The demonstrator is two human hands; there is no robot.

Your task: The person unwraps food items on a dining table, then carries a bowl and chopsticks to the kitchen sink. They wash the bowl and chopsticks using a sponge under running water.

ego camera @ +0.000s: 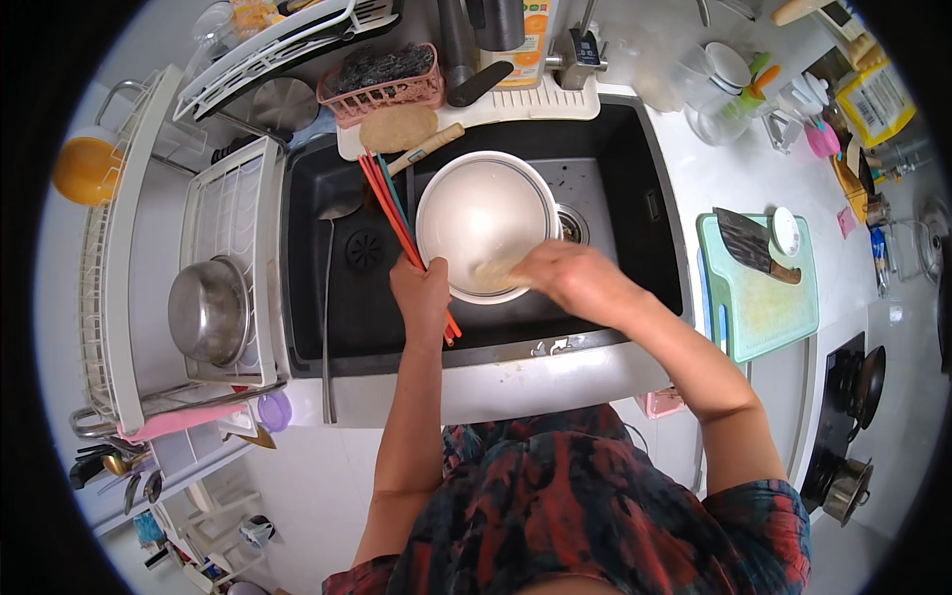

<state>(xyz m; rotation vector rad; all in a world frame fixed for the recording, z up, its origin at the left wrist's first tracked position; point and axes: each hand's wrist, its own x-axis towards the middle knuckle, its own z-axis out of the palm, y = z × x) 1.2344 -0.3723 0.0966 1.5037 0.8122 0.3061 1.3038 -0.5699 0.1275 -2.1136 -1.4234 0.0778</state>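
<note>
My left hand (422,294) is closed around a bundle of red and green chopsticks (393,208), at the left rim of a white bowl (483,216) over the black double sink (639,171). A blurred tan scrubbing pad (498,275) is in the fingers of my right hand (569,279), over the bowl's lower right inside. In the left basin lie a long-handled metal ladle (328,297) and a brush with a wooden handle (428,149), its head partly hidden. The sink drain (573,223) shows partly, right of the bowl.
A pink basket (387,93) and a tan oval pad (398,128) sit behind the sink, near the faucet (580,59). At left, a steel pot (208,311) rests in a dish rack (223,193). A cleaver (751,242) lies on a green cutting board (773,312) at right.
</note>
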